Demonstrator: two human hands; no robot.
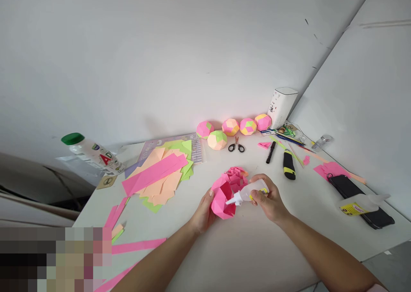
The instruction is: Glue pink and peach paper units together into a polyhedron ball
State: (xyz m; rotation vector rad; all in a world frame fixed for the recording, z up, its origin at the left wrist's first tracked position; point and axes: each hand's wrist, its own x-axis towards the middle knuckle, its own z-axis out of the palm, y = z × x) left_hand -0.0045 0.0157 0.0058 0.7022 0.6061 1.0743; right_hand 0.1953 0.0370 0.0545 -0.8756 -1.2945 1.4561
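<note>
My left hand (203,215) holds a partly built pink folded-paper shape (222,200) on the white table (257,240), fingers closed round its left side. My right hand (270,200) grips a small clear glue bottle (248,193) tilted on its side, its white nozzle pointing left and touching the pink shape. Behind the shape lies a small heap of folded pink paper pieces (236,175).
A stack of pink, peach and green paper sheets (160,176) lies to the left, pink strips (135,245) nearer me. Several paper balls (230,127), scissors (236,147), a marker (270,152), a cutter (289,165), a second glue bottle (361,204) and a white bottle with green cap (90,150) surround.
</note>
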